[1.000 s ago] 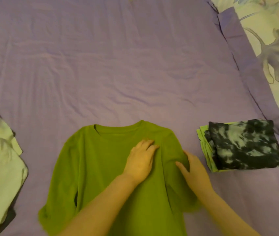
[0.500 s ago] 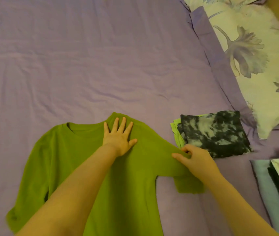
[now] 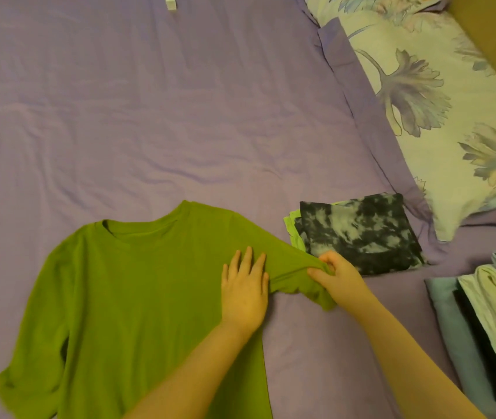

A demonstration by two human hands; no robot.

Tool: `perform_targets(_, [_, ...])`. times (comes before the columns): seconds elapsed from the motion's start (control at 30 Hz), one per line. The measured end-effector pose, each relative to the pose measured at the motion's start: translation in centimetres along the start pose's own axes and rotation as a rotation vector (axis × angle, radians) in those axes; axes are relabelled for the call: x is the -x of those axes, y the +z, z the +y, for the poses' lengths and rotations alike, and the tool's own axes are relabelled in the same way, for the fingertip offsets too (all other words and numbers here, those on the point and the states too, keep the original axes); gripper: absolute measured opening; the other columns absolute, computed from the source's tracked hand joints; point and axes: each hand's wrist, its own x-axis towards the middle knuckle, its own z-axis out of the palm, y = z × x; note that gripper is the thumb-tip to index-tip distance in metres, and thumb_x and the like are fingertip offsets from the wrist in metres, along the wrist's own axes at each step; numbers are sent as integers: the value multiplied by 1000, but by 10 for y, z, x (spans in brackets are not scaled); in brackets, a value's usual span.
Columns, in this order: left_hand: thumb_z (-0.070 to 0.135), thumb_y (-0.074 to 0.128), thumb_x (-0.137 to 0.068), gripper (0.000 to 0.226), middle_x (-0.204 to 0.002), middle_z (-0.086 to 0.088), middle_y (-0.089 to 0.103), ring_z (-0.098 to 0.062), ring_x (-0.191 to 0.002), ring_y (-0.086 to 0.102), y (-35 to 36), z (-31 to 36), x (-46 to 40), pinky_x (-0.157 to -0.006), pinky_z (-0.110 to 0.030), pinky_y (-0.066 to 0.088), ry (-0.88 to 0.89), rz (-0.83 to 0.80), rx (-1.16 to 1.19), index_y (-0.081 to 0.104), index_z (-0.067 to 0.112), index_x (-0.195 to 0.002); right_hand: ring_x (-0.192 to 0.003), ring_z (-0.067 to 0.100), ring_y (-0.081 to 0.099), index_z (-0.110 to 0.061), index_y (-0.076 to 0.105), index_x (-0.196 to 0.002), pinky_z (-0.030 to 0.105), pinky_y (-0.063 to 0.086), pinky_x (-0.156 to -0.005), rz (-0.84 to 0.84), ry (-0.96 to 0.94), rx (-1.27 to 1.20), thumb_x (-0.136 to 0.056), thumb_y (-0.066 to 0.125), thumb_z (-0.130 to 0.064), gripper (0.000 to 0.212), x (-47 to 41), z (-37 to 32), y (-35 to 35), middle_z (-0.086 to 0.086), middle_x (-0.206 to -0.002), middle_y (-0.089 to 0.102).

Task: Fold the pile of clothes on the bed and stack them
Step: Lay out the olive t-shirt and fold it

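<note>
A wrinkled purple bedsheet [image 3: 180, 116] fills the view, a floral pillow [image 3: 440, 110] lying at its right edge under dim, warm light.

The left hand [image 3: 245, 293] lies flat, palm down, its fingers [image 3: 248, 258] straight and close together, pointing toward the far edge of the bed, the bare forearm running back to the near edge. Just beside it, the right hand [image 3: 335, 275] is curled, thumb and fingers pinching cloth, wrist bent slightly inward.
</note>
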Motion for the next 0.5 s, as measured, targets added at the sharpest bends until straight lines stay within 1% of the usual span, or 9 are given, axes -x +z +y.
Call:
perform_targets(0.07, [47, 22, -101, 53, -161, 1, 3, -22, -148, -3, 8, 3, -6, -117, -47, 1, -12, -89, -67, 17, 31, -151, -63, 12, 45, -17, 50, -80, 24, 38, -55, 72, -20, 12, -87, 66, -12, 18, 1, 6, 0, 0, -69, 49])
perform_targets(0.17, [52, 20, -100, 57, -161, 0, -3, -24, -147, -7, 9, 6, -18, -116, -53, -2, -29, -166, -124, 11, 30, -152, -67, 9, 56, -15, 56, -92, 15, 45, -52, 164, 30, -205, -82, 72, -13, 18, 7, 10, 1, 0, -77, 60])
perform_targets(0.23, [53, 23, -99, 57, -161, 0, 2, -24, -148, -3, 1, 8, -21, -116, -53, -1, -53, -201, -8, 18, 30, -151, -72, 12, 61, -15, 55, -106, 21, 49, -56, 165, 128, -408, -82, 72, -8, 31, 13, 11, 3, 2, -85, 62])
perform_targets(0.27, [52, 27, -99, 55, -161, 0, 9, -22, -148, 2, -4, 6, -21, -117, -50, 2, -64, -179, 87, 24, 30, -150, -75, 14, 61, -17, 53, -111, 24, 48, -58, 164, 165, -472, -82, 70, -5, 36, 17, 11, 5, 2, -89, 62])
perform_targets(0.33, [44, 35, -101, 47, -155, -2, 29, -21, -144, 22, -16, -1, -16, -117, -40, 16, -89, -62, 312, 41, 24, -143, -77, 15, 60, -19, 50, -118, 26, 48, -60, 184, 189, -541, -84, 65, 1, 42, 23, 8, 10, 1, -93, 60])
perform_targets(0.4, [35, 41, -101, 35, -143, -6, 48, -20, -129, 45, -29, -12, -3, -108, -33, 33, -178, -23, 738, 54, 20, -130, -77, 13, 61, -19, 49, -122, 26, 49, -59, 205, 160, -579, -86, 61, 3, 44, 27, -2, 19, 2, -93, 60])
perform_targets(0.43, [36, 40, -101, 31, -136, -5, 54, -18, -117, 53, -35, -17, 7, -99, -32, 41, -267, -76, 1012, 56, 22, -122, -74, 11, 61, -18, 48, -122, 24, 51, -57, 204, 133, -589, -86, 60, 5, 44, 28, -10, 27, 2, -91, 61])
perform_targets(0.47, [44, 35, -100, 34, -129, -2, 58, -16, -107, 58, -42, -22, 16, -90, -32, 45, -360, -162, 1248, 55, 25, -118, -69, 9, 61, -17, 48, -122, 21, 51, -55, 191, 101, -595, -86, 58, 6, 44, 28, -20, 37, 1, -87, 62])
perform_targets(0.5, [54, 28, -97, 43, -123, 1, 61, -16, -99, 60, -47, -28, 23, -82, -32, 48, -433, -248, 1435, 55, 26, -117, -67, 9, 60, -15, 47, -123, 19, 51, -53, 162, 69, -601, -87, 57, 7, 43, 28, -31, 51, 0, -84, 62])
